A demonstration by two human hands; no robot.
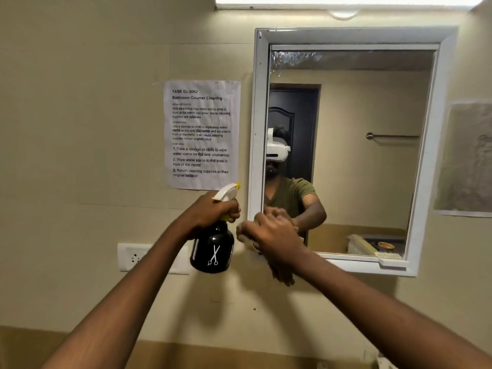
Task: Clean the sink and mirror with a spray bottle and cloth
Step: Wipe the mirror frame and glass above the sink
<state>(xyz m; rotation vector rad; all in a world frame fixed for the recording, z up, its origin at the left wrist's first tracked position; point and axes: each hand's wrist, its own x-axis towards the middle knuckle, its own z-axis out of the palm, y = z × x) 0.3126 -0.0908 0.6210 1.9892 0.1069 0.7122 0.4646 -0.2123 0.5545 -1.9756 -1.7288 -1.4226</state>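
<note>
A white-framed mirror [359, 155] hangs on the beige wall at upper right, with wet streaks near its top left corner. My left hand [210, 209] grips the neck of a black spray bottle [213, 251] with a white and yellow trigger head, just left of the mirror's lower left corner. My right hand [274, 233] presses a brownish cloth [282, 272] against that lower left corner of the frame; the cloth hangs below the hand. The sink is out of view.
A printed task sheet [202, 134] is taped to the wall left of the mirror. A white socket plate [133, 257] sits behind my left forearm. Another paper [468, 161] hangs at the right edge. A light bar [346, 1] runs above.
</note>
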